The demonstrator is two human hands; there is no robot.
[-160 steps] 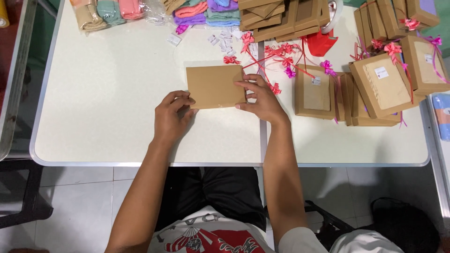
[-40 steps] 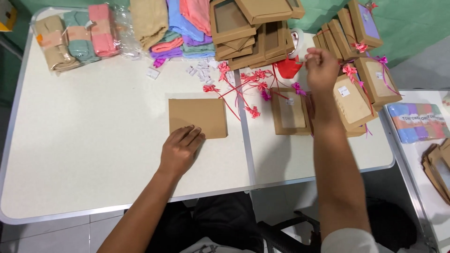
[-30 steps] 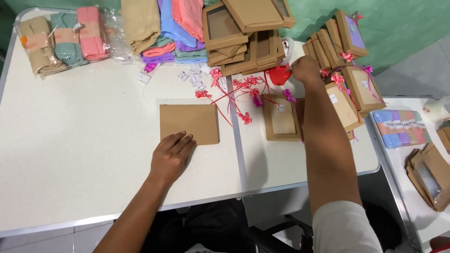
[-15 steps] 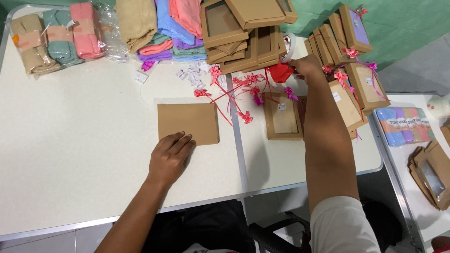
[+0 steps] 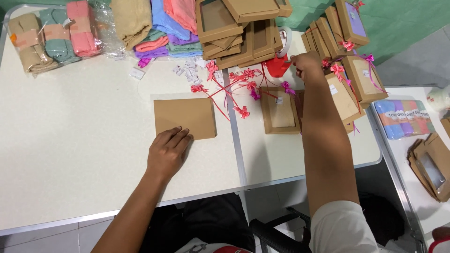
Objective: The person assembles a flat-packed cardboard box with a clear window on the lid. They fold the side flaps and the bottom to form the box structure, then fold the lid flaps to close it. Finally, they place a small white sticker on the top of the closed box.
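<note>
A flat brown cardboard box [image 5: 185, 117] lies closed on the white table [image 5: 84, 154]. My left hand [image 5: 168, 152] rests flat just below it, with the fingertips on its near edge. My right hand [image 5: 307, 64] reaches far across to a red tape dispenser [image 5: 277, 66] with a white tape roll [image 5: 284, 37]. Its fingers are pinched together at the dispenser's tape end. Pink ribbon bows [image 5: 243, 84] with long tails lie scattered between the box and the dispenser. A brown window box [image 5: 280, 110] with a folded towel inside sits beside my right forearm.
Stacked empty brown boxes [image 5: 234, 28] and folded coloured towels [image 5: 154, 23] line the far edge. Wrapped rolled towels [image 5: 51, 37] are far left. Finished boxes tied with bows [image 5: 351, 70] stand at right. A second table holds packed towels [image 5: 403, 117] and more boxes [image 5: 431, 164].
My right hand left the flat box and reached to the far right, settling at the tape dispenser. My left hand slid back from the box's edge to just below it.
</note>
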